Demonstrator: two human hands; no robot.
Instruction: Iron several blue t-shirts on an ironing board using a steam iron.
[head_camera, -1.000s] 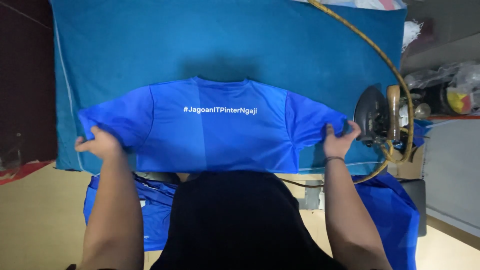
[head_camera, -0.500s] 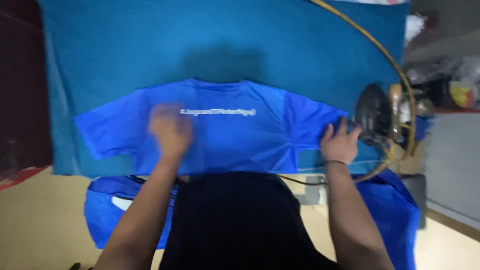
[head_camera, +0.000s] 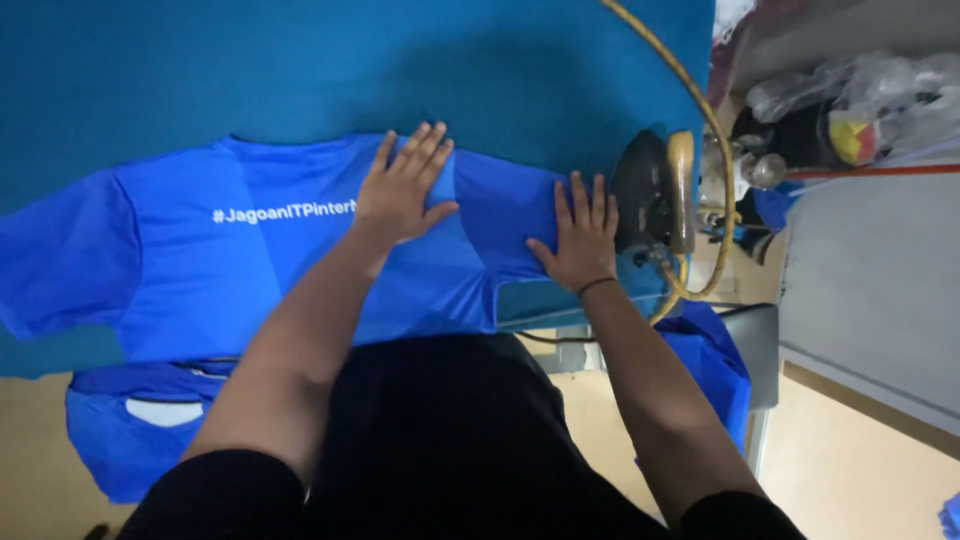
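Matt blue cloth shirt (head_camera: 250, 270)

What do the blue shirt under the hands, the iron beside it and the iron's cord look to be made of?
Blue shirt: thin, smooth knit, probably synthetic; faint sheen, lies flat with soft creases.
Iron: dark metal body, dull finish; its handle looks like pale wood, though plastic is possible.
Cord: braided fabric sheath, yellowish, matte.

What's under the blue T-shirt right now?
The blue T-shirt lies on a teal cloth, which shows all around it. Both hands, left hand and right hand, press flat on top. Whatever lies beneath the cloth is covered.
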